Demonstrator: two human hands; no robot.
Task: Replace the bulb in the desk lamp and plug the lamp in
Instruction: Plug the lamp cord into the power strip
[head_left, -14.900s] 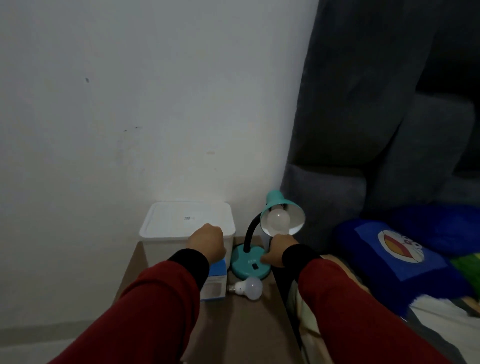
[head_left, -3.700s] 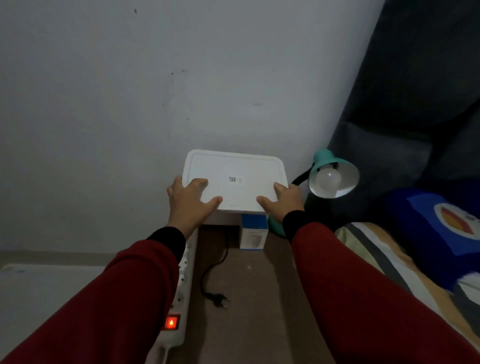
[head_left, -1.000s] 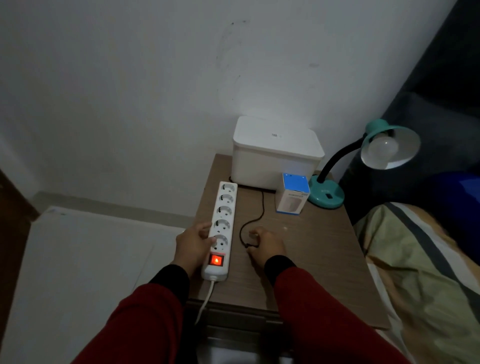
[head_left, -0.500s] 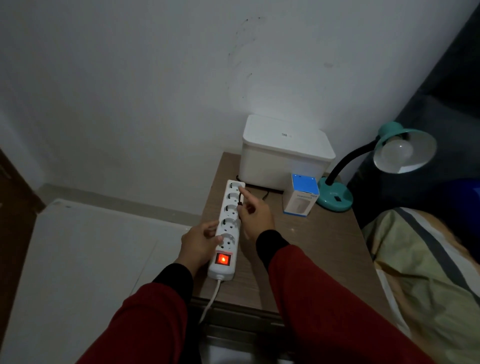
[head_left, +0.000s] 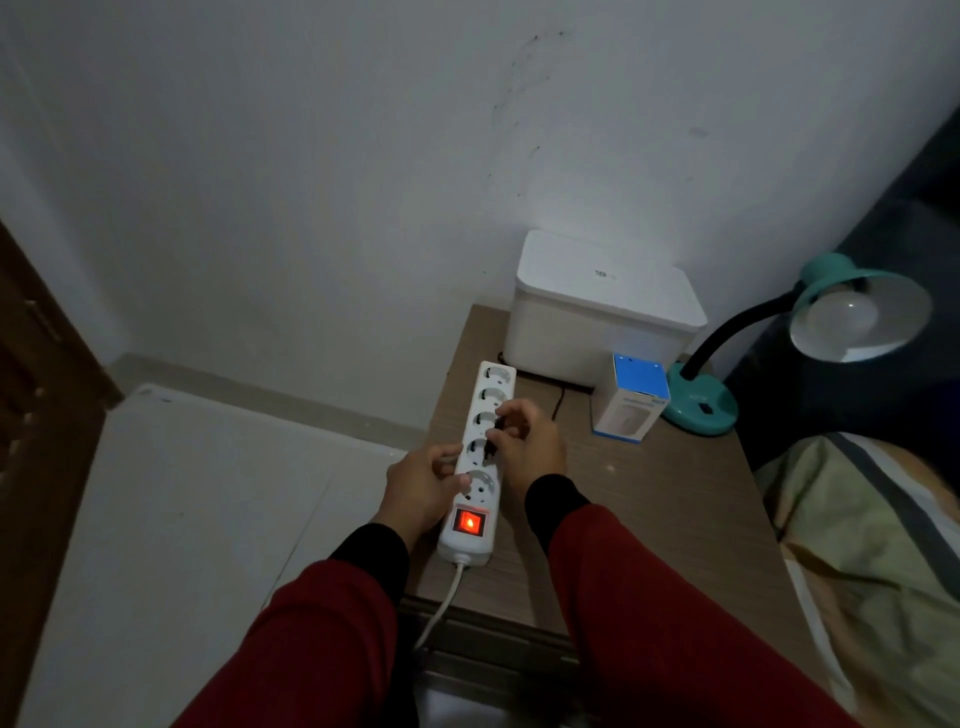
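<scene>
A teal desk lamp (head_left: 702, 407) stands at the table's back right, its shade (head_left: 862, 315) holding a white unlit bulb (head_left: 844, 321). A white power strip (head_left: 480, 415) with a glowing red switch (head_left: 469, 521) lies along the table's left edge. My left hand (head_left: 423, 487) grips the strip's left side near the switch. My right hand (head_left: 527, 446) pinches the lamp's black plug (head_left: 492, 441) over the strip's fourth socket from the far end. The black cord (head_left: 558, 402) runs back toward the white box.
A white lidded box (head_left: 602, 317) sits against the wall at the back of the brown table (head_left: 649, 499). A blue-and-white bulb carton (head_left: 631, 397) stands in front of it. A bed with a striped blanket (head_left: 878, 545) borders the right side. A dark wooden door (head_left: 36, 395) is at the left.
Over the last second my right hand picked the plug up from the table, carried it to the strip's far end, then drew it back over a socket nearer the switch.
</scene>
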